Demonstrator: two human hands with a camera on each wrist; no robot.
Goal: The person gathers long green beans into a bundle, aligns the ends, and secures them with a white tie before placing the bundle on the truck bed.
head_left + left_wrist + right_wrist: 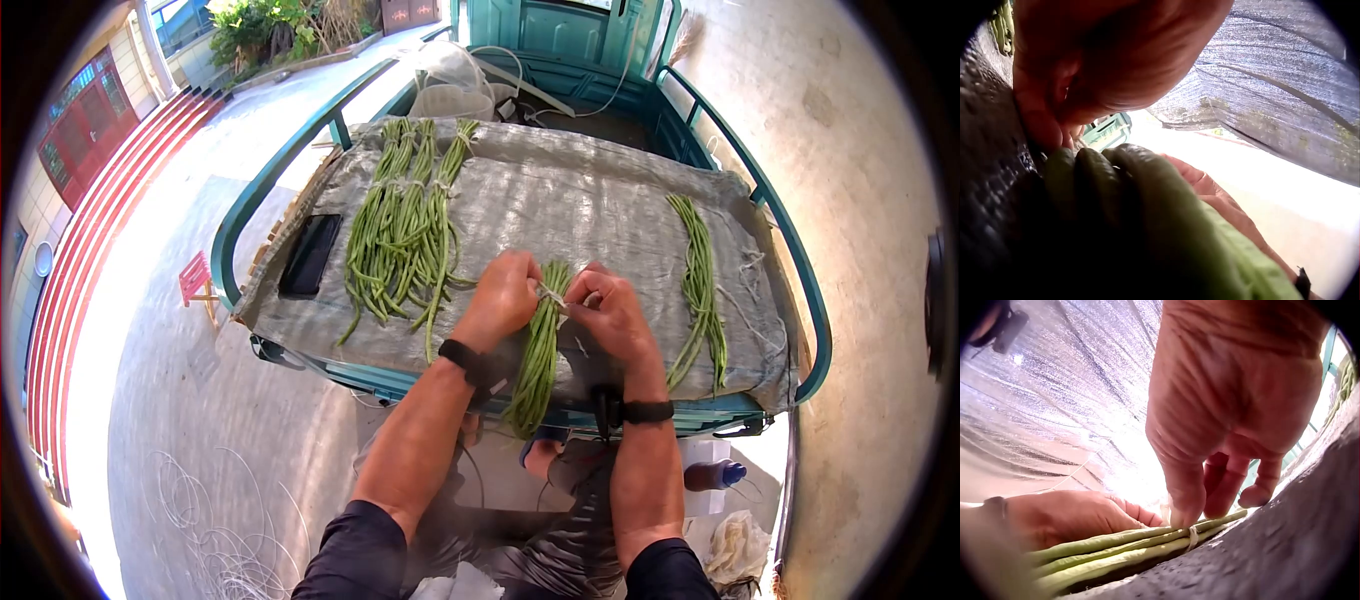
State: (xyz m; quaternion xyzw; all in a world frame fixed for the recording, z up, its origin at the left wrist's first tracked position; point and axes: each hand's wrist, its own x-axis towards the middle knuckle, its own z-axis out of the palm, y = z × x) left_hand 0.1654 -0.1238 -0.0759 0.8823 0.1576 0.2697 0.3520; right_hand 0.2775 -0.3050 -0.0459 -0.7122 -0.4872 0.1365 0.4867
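Note:
A bundle of long green beans (538,360) lies at the front middle of the sheet, a pale string (549,294) round its upper part. My left hand (500,300) is at the bundle's left side, fingers curled and pinching the string. From the right, my right hand (612,312) pinches the string between thumb and finger. In the right wrist view the string (1193,537) wraps the beans (1122,550) close to my right hand (1229,425). The left wrist view shows the beans (1147,200) large and dark below my left hand (1110,62).
Several tied bean bundles (405,220) and a phone (311,256) lie on the left of the grey sheet (570,190). Another bundle (700,290) and loose strings (752,290) are at right. Green rails (790,230) flank the cart; a bottle (714,475) stands below.

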